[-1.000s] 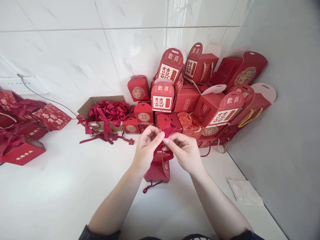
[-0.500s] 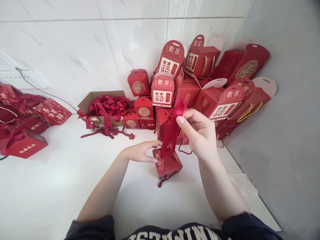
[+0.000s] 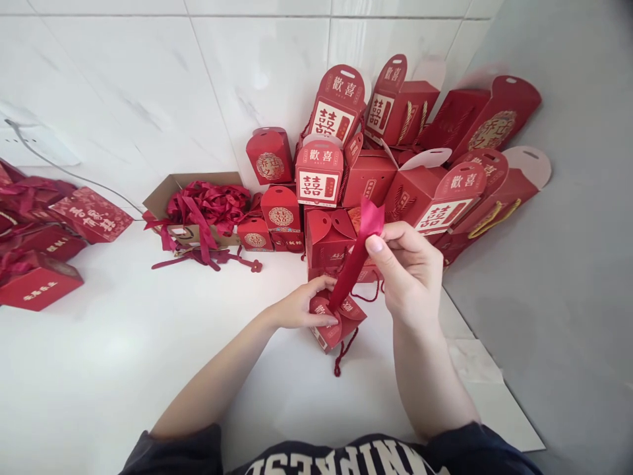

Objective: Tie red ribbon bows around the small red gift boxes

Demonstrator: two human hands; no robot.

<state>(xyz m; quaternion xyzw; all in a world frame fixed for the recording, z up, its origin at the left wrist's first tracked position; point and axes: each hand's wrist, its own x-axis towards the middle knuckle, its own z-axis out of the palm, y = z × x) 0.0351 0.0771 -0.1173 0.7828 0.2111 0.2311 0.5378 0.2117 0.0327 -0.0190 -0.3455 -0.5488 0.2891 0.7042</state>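
Note:
A small red gift box (image 3: pixel 350 318) sits tilted toward me on the white tabletop, a dark red cord hanging from its near side. My left hand (image 3: pixel 304 305) grips the box by its left side, the thumb on its top and the fingers behind. A red ribbon (image 3: pixel 357 264) rises from the top of the box. My right hand (image 3: pixel 408 267) pinches the ribbon's upper end between thumb and fingers, above and to the right of the box.
Stacked red gift boxes (image 3: pixel 319 175) stand against the tiled wall. An open cardboard box (image 3: pixel 165 191) of loose red ribbons is left of them. More ribboned boxes (image 3: pixel 44 287) lie at far left. A grey panel (image 3: pixel 558 277) bounds the right side.
The box has turned and my left hand has shifted right with it, thumb now over the top. My right hand has moved slightly right and down, still pinching the ribbon.

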